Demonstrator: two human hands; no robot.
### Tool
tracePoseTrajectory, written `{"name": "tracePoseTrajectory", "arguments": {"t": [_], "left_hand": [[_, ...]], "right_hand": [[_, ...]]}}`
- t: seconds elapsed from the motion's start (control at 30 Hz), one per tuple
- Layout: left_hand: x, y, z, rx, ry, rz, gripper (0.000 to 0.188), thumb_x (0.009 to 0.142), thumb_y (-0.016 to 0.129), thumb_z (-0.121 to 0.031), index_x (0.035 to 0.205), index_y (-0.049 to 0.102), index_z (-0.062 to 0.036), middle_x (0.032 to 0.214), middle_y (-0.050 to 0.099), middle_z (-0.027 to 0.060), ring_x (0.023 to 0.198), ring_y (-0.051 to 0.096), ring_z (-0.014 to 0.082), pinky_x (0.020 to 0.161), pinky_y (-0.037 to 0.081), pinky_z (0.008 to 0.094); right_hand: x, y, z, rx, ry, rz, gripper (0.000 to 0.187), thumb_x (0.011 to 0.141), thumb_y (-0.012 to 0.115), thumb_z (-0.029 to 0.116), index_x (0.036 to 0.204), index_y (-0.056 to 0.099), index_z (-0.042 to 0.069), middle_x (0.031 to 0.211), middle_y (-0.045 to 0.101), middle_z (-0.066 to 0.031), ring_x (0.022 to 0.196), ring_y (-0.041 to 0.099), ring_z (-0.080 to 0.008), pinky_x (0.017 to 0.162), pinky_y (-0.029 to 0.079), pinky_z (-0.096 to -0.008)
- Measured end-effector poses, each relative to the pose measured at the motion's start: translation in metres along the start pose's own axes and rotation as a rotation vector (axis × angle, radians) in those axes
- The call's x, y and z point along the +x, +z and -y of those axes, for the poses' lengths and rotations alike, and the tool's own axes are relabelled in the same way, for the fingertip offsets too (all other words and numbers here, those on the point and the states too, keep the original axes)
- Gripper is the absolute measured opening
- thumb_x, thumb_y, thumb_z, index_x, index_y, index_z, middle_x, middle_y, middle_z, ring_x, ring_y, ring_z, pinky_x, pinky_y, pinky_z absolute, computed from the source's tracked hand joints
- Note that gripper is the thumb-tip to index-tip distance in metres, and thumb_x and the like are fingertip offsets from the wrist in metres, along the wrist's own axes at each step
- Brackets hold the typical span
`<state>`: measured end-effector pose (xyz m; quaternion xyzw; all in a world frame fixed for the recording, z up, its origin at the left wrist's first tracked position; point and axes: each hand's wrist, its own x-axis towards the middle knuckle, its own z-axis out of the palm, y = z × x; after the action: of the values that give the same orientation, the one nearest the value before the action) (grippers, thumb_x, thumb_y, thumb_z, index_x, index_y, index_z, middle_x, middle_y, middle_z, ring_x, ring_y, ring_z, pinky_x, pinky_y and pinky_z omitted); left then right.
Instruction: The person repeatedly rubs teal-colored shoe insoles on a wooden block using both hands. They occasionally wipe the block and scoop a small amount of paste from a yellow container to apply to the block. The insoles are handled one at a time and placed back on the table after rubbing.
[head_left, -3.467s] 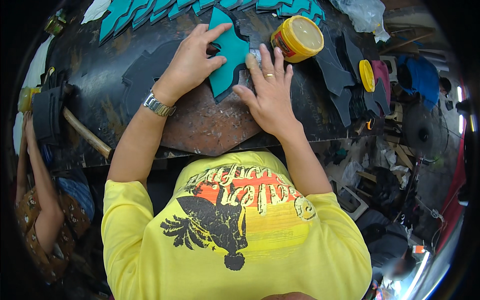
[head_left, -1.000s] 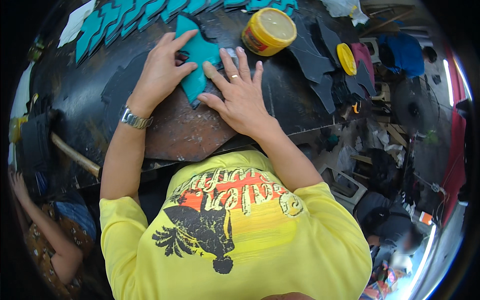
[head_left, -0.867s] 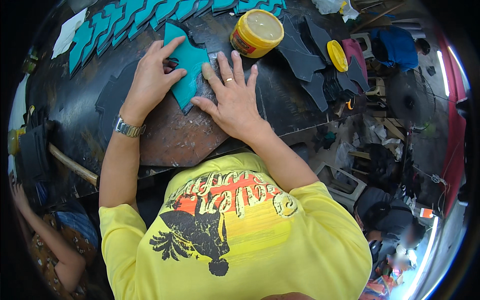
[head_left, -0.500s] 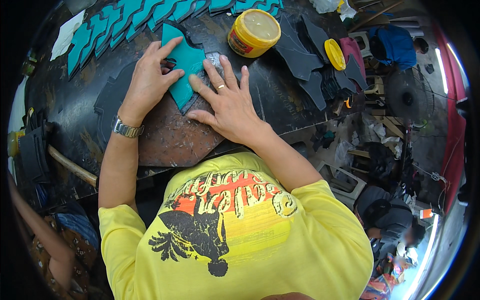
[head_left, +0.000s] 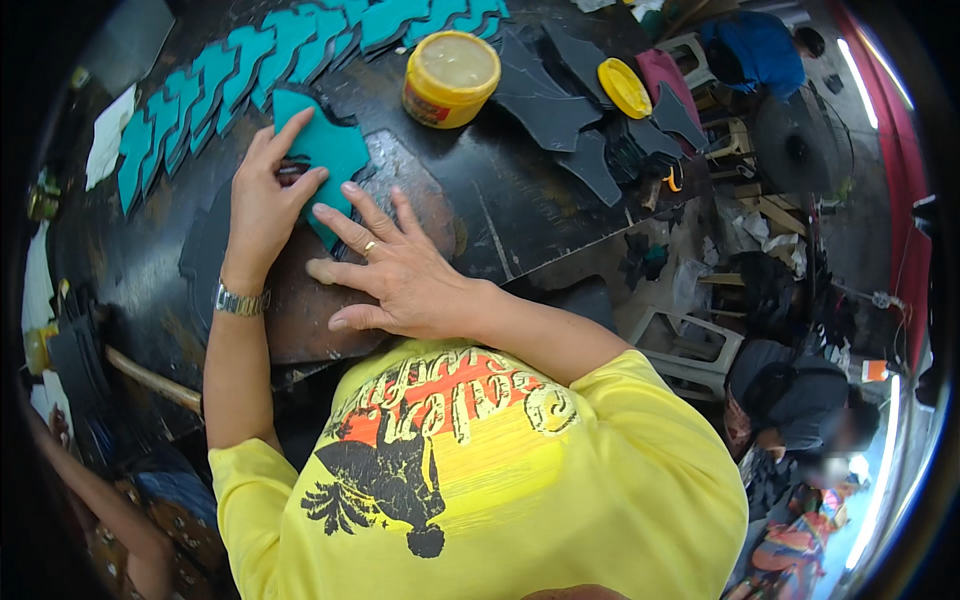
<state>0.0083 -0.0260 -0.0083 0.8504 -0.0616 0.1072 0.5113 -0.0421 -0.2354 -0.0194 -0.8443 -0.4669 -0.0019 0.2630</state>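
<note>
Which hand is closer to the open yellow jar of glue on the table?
Right, though not by much. The right hand lies flat below the yellow jar, fingers pointing up-left. The left hand presses the teal cut-out piece, further to the jar's left.

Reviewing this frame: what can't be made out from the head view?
- Teal piece: its near part lies under the left hand and right hand.
- Open yellow tub: what the pale contents are.
- Row of teal cutouts: far end cut off by the top edge.
- Table: near edge hidden by the yellow shirt.
</note>
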Motion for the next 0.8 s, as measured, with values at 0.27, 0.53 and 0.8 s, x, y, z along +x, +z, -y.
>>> {"name": "tracePoseTrajectory", "arguments": {"t": [0.27,0.53,0.8], "left_hand": [[0.009,-0.011,0.008,-0.459,0.004,-0.185,0.068,0.086,0.073,0.008,0.148,0.049,-0.0027,0.138,0.053,0.0065,0.111,0.062,0.0133,0.091,0.056,0.0278],[0.01,-0.014,0.017,-0.469,-0.038,-0.222,0.068,0.086,0.073,0.007,0.149,0.048,-0.002,0.143,0.054,0.0097,0.107,0.063,0.0122,0.089,0.056,0.0275],[0.011,-0.011,0.018,-0.529,-0.096,-0.196,0.067,0.089,0.069,0.009,0.15,0.044,-0.0002,0.141,0.055,0.0099,0.103,0.064,0.0123,0.087,0.057,0.0278]], "right_hand": [[0.001,-0.005,-0.029,0.66,0.171,-0.663,0.056,0.095,0.069,0.024,0.145,0.052,0.007,0.123,0.06,-0.017,0.107,0.06,-0.0272,0.092,0.049,-0.0355],[-0.004,0.004,-0.035,0.744,0.299,-0.542,0.059,0.094,0.067,0.009,0.15,0.046,0.01,0.088,0.061,-0.0046,0.07,0.055,-0.0095,0.067,0.049,-0.0253],[-0.002,0.003,-0.034,0.683,0.265,-0.539,0.061,0.091,0.068,0.008,0.149,0.049,0.013,0.082,0.063,-0.0072,0.063,0.058,-0.0144,0.064,0.051,-0.0286]]}}
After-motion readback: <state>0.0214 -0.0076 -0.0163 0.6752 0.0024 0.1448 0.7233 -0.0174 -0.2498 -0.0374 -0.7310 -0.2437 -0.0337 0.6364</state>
